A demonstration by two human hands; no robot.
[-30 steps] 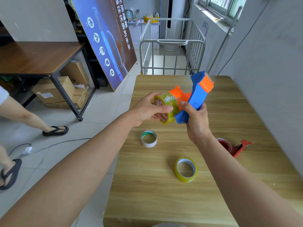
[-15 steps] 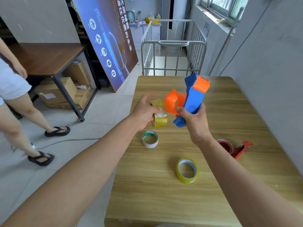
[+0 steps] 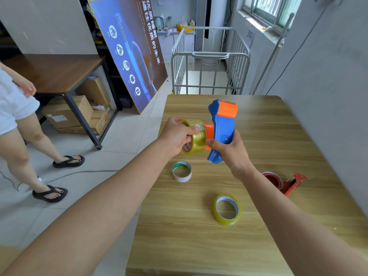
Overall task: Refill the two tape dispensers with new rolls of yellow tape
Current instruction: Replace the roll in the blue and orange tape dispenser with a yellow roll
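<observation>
Bright, even daylight, source is the window (image 3: 264,10) at 1 o'clock. Soft, faint shadows only: weak ones under the tape roll (image 3: 227,209) and white ring (image 3: 181,171) on the worktop (image 3: 199,246). Mild sheen on the floor tiles (image 3: 123,140) at 9 o'clock and on the glossy poster (image 3: 131,54) at 11. No blown highlights apart from the window area. Strong wide-angle distortion: wall (image 3: 328,76) at 3 o'clock and forearms at 6–7 bend and stretch. Centre reasonably sharp; slight softness and compression smear in far background at 12, person's legs (image 3: 23,148) at 9 a bit soft.
</observation>
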